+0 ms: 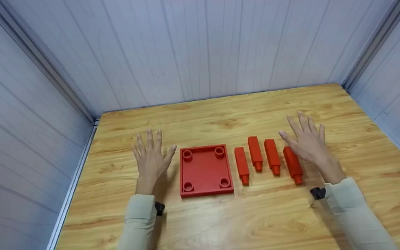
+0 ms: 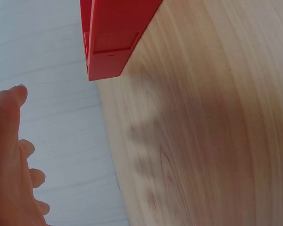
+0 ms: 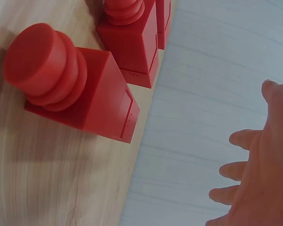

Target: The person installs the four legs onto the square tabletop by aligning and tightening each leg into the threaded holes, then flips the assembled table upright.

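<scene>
A square red tray-like panel (image 1: 205, 172) lies on the table, with a raised rim and a round socket in each corner. To its right several red square legs (image 1: 241, 165) lie in a row, their ringed round pegs towards the person. My left hand (image 1: 150, 166), fingers spread, hovers just left of the panel; in the left wrist view the panel's side (image 2: 118, 33) shows beyond the thumb. My right hand (image 1: 309, 144) is spread above and beside the rightmost leg (image 1: 293, 165), holding nothing. That leg's peg (image 3: 42, 66) is close in the right wrist view.
A wood-grain table (image 1: 262, 222) carries everything. White panelled walls (image 1: 200, 48) stand behind it and at both sides, with metal strips in the corners. A dark wrist strap piece (image 1: 317, 193) shows at the right cuff, and another (image 1: 159, 208) at the left.
</scene>
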{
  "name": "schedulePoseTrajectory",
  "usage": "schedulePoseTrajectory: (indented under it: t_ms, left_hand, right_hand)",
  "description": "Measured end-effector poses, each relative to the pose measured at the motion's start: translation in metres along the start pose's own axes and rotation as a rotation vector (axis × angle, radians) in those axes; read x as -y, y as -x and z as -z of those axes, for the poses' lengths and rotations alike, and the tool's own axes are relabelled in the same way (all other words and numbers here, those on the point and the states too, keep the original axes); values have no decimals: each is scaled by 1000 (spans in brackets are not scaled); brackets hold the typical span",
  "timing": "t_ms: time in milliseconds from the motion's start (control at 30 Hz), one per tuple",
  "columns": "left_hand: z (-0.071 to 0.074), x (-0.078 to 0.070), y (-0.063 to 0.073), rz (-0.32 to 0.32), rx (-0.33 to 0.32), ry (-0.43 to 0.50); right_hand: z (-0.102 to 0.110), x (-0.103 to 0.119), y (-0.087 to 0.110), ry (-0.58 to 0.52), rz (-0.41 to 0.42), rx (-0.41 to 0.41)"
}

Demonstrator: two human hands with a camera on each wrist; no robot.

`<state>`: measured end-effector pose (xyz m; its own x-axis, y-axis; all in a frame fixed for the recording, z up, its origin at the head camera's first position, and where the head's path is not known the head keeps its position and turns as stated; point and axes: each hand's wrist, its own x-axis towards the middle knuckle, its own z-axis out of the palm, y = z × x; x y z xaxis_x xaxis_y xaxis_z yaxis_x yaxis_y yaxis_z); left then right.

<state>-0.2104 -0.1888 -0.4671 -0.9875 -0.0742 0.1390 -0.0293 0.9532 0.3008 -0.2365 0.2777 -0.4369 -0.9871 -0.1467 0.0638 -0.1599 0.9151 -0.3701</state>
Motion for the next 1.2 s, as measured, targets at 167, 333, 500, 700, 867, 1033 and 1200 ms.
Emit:
schedulePoseTrajectory:
  t_ms: [167,333,500,700,867,1033,1200]
  left_hand:
    - [3,0,1,14,30,38]
    - [5,0,1,44,70,196]
    - [6,0,-1,94,212,472]
    - [4,-3,0,144,333,665]
    - [0,-6,4,235,450,877]
    - [-7,-8,8,259,526,919]
    - [-14,-9,12,223,563,894]
  right_hand:
    - [2,0,1,-47,24,-54]
    - [6,1,1,-140,34,-95]
    - [14,0,2,-246,-11,-26]
    - [22,-6,1,-414,-103,160]
    - [26,-13,2,-539,-145,245]
    - [28,-21,2,-636,-171,347]
    - [28,-29,4,-676,-211,420]
